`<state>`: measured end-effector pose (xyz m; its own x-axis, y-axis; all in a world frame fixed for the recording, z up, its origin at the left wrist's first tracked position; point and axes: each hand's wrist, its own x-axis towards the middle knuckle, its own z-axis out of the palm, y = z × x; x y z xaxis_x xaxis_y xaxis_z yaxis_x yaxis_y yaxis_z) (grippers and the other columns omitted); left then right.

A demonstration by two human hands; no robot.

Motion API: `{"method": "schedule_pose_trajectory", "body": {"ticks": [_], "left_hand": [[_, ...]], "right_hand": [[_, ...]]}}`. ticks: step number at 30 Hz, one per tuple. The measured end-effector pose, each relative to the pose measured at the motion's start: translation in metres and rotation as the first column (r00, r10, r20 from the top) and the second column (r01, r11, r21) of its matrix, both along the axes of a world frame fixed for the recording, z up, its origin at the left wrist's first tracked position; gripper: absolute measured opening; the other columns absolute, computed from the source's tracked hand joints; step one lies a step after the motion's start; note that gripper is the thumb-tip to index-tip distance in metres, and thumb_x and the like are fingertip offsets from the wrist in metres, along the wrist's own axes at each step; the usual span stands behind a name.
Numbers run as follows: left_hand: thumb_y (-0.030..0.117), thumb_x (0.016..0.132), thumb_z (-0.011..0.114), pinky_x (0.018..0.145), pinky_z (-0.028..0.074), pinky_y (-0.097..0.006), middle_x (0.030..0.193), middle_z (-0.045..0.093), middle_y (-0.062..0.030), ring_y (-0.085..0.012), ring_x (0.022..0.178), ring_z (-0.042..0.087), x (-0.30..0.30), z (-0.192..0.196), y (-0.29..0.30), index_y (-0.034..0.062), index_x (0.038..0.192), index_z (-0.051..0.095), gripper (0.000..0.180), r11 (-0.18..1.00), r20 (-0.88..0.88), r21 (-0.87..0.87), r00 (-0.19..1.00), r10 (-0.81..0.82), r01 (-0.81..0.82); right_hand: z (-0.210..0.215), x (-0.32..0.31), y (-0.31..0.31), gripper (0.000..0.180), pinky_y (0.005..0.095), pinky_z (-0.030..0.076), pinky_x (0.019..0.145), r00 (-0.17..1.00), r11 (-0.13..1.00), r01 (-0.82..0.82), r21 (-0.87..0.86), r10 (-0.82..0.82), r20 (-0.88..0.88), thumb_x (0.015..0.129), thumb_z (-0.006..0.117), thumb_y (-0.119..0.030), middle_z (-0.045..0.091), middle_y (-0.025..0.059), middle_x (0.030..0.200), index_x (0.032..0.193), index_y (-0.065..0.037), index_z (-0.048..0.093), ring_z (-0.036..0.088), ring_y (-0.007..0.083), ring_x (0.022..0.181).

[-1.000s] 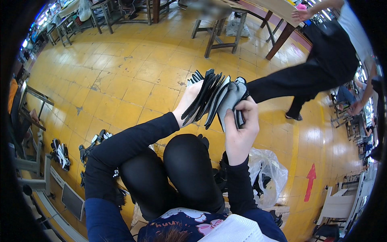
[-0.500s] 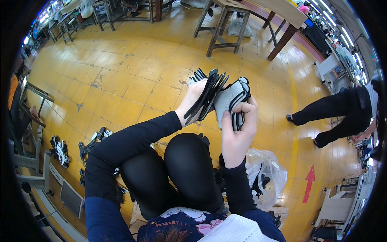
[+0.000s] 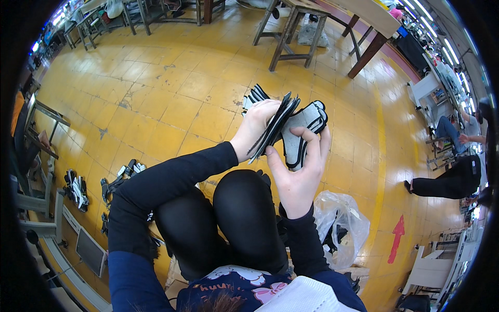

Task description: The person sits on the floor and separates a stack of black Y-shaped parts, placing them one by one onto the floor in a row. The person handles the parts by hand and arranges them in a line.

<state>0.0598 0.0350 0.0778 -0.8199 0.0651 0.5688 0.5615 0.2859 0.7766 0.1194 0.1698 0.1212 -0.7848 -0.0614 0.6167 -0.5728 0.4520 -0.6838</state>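
Above my knees, my left hand (image 3: 253, 125) is closed around a stack of thin, flat black-edged pieces (image 3: 274, 129). Their ends stick out past the knuckles on the far side. Close beside it, my right hand (image 3: 300, 174) has several grey pieces with black borders and rounded ends (image 3: 310, 118) in its grasp. These fan out from the stack. Its thumb tip is at the stack's lower edge, and the index finger bends over the grey face. Some of its fingers are hidden behind the pieces. What the pieces belong to cannot be told.
A clear plastic bag (image 3: 343, 223) with dark contents stands right of my knees. Bundles of black and white pieces (image 3: 78, 191) lie on the yellow tiled floor (image 3: 171, 99) at left. A wooden stool (image 3: 291, 31) and table are ahead. A person in black trousers (image 3: 449, 179) is at right.
My right thumb has moved off the grey pieces to the stack's edge, and the index finger has lifted and spread. The stack has tilted and closed up. The person at right has moved farther right.
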Motion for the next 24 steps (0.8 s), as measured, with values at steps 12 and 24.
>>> {"method": "schedule_pose_trajectory", "body": {"ticks": [12, 24], "left_hand": [[0.009, 0.075, 0.062, 0.086, 0.042, -0.038, 0.092, 0.065, -0.0138, -0.0316, 0.093, 0.06, -0.007, -0.002, 0.0, 0.0008, 0.098, 0.063, 0.024, 0.972, -0.146, -0.179, 0.981, 0.127, -0.152], [0.007, 0.075, 0.06, 0.083, 0.044, -0.04, 0.091, 0.066, -0.0135, -0.0322, 0.091, 0.06, -0.024, -0.039, -0.006, 0.0013, 0.099, 0.064, 0.024, 0.966, -0.027, -0.152, 0.978, 0.208, -0.21]], "right_hand": [[-0.013, -0.004, 0.005, 0.028, 0.0351, 0.037, 0.097, 1.0, 0.997, -0.006, -0.074, 0.008, 0.028, 0.075, 0.055, 0.005, 0.046, 0.0169, 0.119, 0.102, -0.001, 0.051, 0.05, 0.0314, 0.111], [-0.032, -0.033, -0.001, 0.027, 0.0381, 0.043, 0.09, 0.959, 0.971, -0.135, -0.196, 0.177, 0.22, 0.079, 0.06, -0.006, 0.046, 0.0228, 0.122, 0.103, 0.001, 0.052, 0.053, 0.0356, 0.105]]}}
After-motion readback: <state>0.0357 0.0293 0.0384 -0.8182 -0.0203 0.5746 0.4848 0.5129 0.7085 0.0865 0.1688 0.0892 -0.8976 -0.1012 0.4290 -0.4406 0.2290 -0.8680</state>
